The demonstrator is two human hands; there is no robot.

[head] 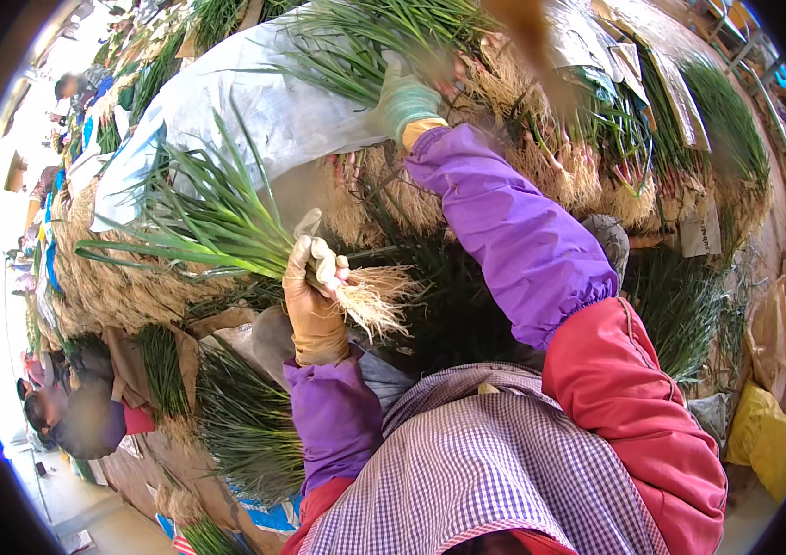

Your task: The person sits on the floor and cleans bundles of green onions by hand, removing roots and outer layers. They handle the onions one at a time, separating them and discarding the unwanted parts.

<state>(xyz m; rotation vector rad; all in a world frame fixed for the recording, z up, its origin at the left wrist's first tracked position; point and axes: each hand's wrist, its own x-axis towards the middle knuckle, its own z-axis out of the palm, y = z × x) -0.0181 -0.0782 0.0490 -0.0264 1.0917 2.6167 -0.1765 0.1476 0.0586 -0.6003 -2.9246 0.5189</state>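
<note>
My left hand (316,298), in a stained, pale glove, is closed around a bunch of onion-like plants (247,239). Their long green leaves fan out to the left, and the pale bare roots (375,298) hang out at the right. Farther forward, my right hand (403,100) wears a greenish glove and reaches to a heap of the same plants (372,41), its fingers among or against the leaves. Whether those fingers grip anything is hard to see. A whitish plastic sheet (254,90) lies under that heap.
Bundles with tan roots (566,166) line the right side. More dark green plants (247,409) lie beside my left knee, with others (677,312) at lower right. A person (80,416) is at lower left. A yellow bag (767,437) lies at far right, near a metal frame (778,125).
</note>
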